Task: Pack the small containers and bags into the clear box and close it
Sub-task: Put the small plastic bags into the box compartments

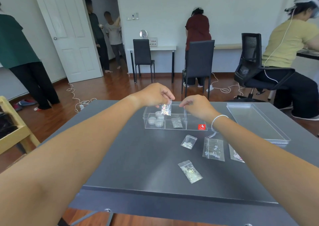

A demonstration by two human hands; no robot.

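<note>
A clear box point(193, 128) with dividers and a red sticker stands open on the dark table. Its left compartment holds several small round containers point(156, 119); a small bag point(176, 122) lies in the middle one. My left hand point(153, 94) pinches a small bag of coloured bits point(166, 108) above the box. My right hand point(196, 105) hovers over the box's right part, fingers curled, with nothing visible in it. More bags lie in front of the box: one point(188, 141), a larger one point(213, 149), one point(190, 171) nearest me, and one point(235, 154) partly under my right arm.
The clear lid point(255, 122) lies flat at the table's right. Several people, black chairs point(198, 65) and floor cables are beyond the table's far edge. A wooden frame point(12, 132) stands at the left.
</note>
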